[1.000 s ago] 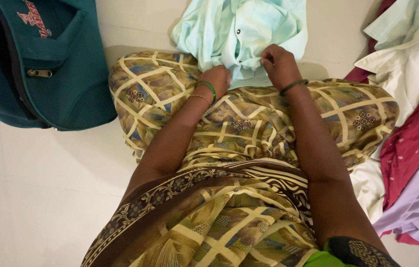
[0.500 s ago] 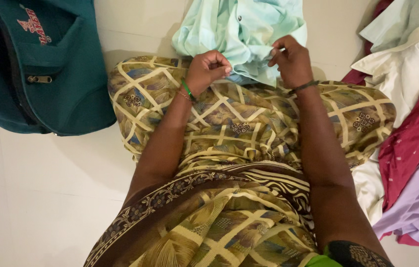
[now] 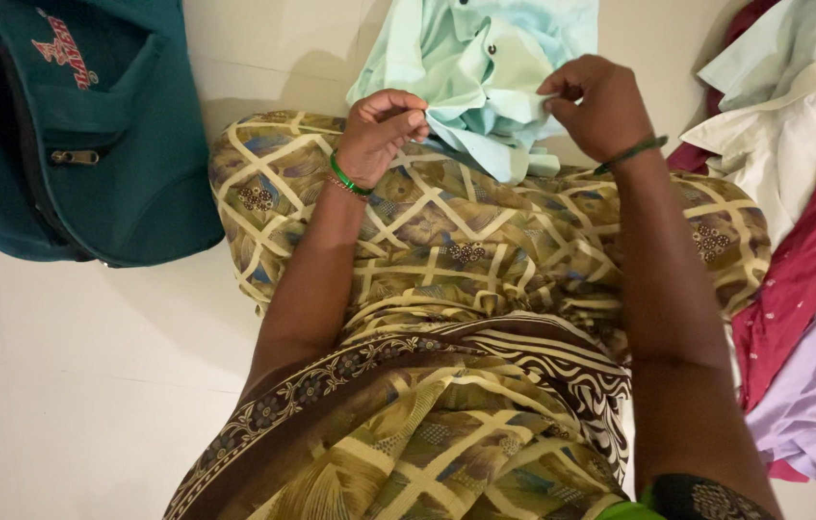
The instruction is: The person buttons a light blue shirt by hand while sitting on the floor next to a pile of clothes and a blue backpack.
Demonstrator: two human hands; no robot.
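Now the left hand (image 3: 384, 125) and right hand (image 3: 600, 104) each pinch an edge of the mint-green shirt (image 3: 480, 72), held above the lap, teal bag (image 3: 80, 125) lying left.

Draped in an olive and yellow lattice-print sari (image 3: 485, 241) with a brown floral border. Green bangle (image 3: 345, 178) on the left wrist, dark thread bracelet (image 3: 631, 154) on the right.

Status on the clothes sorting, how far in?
Done: no folded garment shows. In hand: left hand and right hand both pinch the pale mint-green buttoned shirt, lifted over the lap. Left: a loose heap of white, maroon and lilac garments on the right; dark teal zipped bag lies on the left.
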